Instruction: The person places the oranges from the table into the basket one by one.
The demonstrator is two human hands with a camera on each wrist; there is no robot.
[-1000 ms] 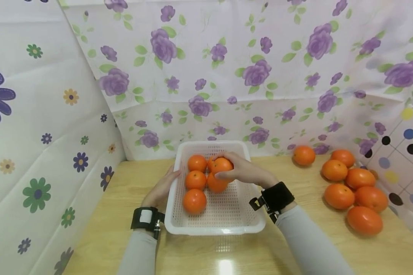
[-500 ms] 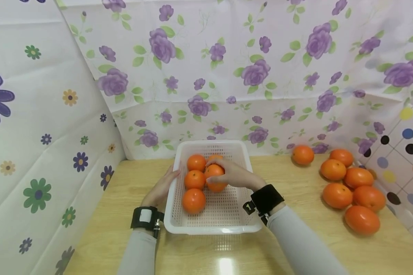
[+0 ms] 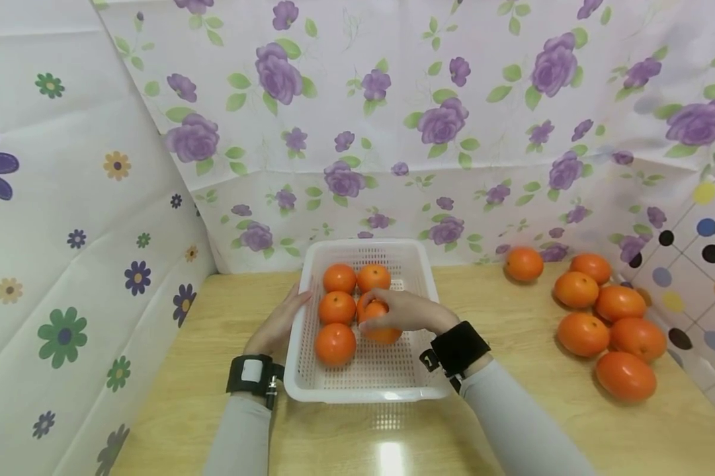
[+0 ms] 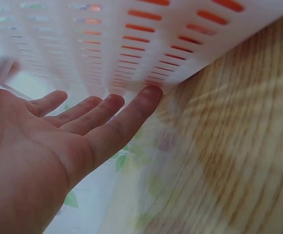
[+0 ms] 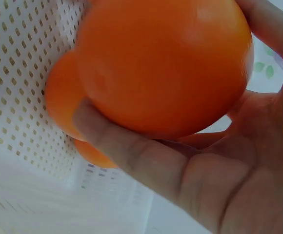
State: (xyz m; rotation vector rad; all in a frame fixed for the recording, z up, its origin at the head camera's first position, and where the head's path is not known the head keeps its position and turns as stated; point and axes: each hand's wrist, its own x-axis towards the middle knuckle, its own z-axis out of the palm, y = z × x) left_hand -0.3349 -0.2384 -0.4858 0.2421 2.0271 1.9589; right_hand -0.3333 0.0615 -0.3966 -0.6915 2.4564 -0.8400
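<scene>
The orange (image 3: pixel 382 325) sits in the right hand (image 3: pixel 407 311), low inside the white perforated basket (image 3: pixel 387 383), fingers and thumb curled round it; in the right wrist view the same orange (image 5: pixel 163 66) fills the palm, a fingertip pressed to its underside. Four more oranges lie loose in the basket in two short rows: two at the back (image 3: pixel 340 277) (image 3: pixel 374 277), one in the middle on the left (image 3: pixel 336 307), one nearest the person on the left (image 3: pixel 335 344); the held fruit is just beside the middle one, on its right. The left hand (image 3: pixel 277 325) rests flat against the basket's outer left wall, fingers straight and holding nothing; the left wrist view shows those fingers (image 4: pixel 127 114) touching the slotted wall where it meets the wooden table (image 3: pixel 184 396). Seven further oranges lie on the table well to the right: one alone near the back (image 3: pixel 524 264), six clustered by the dotted cloth (image 3: pixel 616 327).
</scene>
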